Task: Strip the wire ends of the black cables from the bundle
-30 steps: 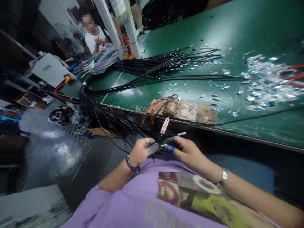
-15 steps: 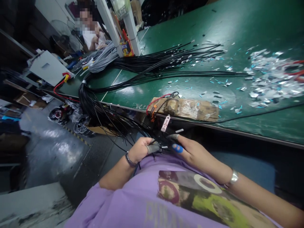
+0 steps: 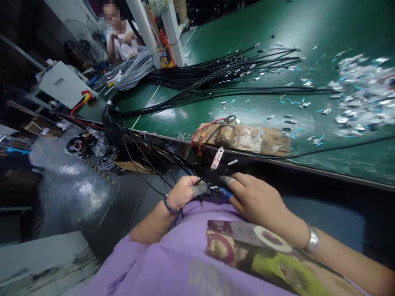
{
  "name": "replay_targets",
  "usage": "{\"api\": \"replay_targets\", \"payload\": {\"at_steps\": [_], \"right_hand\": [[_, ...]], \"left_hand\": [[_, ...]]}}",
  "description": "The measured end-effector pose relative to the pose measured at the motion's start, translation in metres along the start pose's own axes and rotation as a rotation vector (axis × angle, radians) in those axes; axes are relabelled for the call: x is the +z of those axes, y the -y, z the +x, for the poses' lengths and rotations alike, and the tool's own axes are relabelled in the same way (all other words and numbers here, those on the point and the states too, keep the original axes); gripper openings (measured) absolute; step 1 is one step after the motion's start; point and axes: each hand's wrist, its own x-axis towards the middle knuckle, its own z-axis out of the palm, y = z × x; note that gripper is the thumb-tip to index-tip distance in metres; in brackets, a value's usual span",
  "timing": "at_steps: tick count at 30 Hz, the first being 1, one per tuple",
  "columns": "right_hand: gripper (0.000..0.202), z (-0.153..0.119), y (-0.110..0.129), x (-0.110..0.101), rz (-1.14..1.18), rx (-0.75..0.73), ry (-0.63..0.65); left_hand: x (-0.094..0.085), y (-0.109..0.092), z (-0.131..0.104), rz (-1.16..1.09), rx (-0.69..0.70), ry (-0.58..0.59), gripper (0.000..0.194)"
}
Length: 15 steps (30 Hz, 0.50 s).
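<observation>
My left hand (image 3: 187, 192) is closed around black cables (image 3: 200, 181) just off the bench edge, a grey covering on its thumb. A short white cable end (image 3: 214, 188) sticks out beside that thumb. My right hand (image 3: 256, 195) meets it from the right with bent fingers, one digit covered in blue and one in grey. Its fingertips are close to the white end, and what lies between them is too dark to make out. Behind the hands, more of the black cable bundle (image 3: 112, 123) hangs over the bench edge, tied with a pale band.
On the green bench (image 3: 262, 24) a worn wooden block (image 3: 247, 139) with red and black wires lies at the edge, a white tag (image 3: 217, 158) beside it. Foil scraps (image 3: 364, 98) are heaped at right. White posts (image 3: 175, 41) rise behind; a co-worker (image 3: 125, 41) sits beyond.
My right hand has turned over, knuckles more upward, and its fingers have bent in toward the white cable end. My left hand stays nearly in place. The view has shifted slightly.
</observation>
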Motion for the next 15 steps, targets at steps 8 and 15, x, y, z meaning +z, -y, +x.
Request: {"api": "replay_targets", "payload": {"at_steps": [8,15], "right_hand": [[0.015,0.0003,0.0009,0.0006,-0.027,0.01,0.045],[0.019,0.0007,0.0009,0.0023,0.047,-0.029,0.088]], "left_hand": [[-0.0012,0.0016,-0.0018,0.101,0.025,-0.004,0.044],[0.0032,-0.0018,-0.0047,0.167,0.036,0.0,0.039]]}}
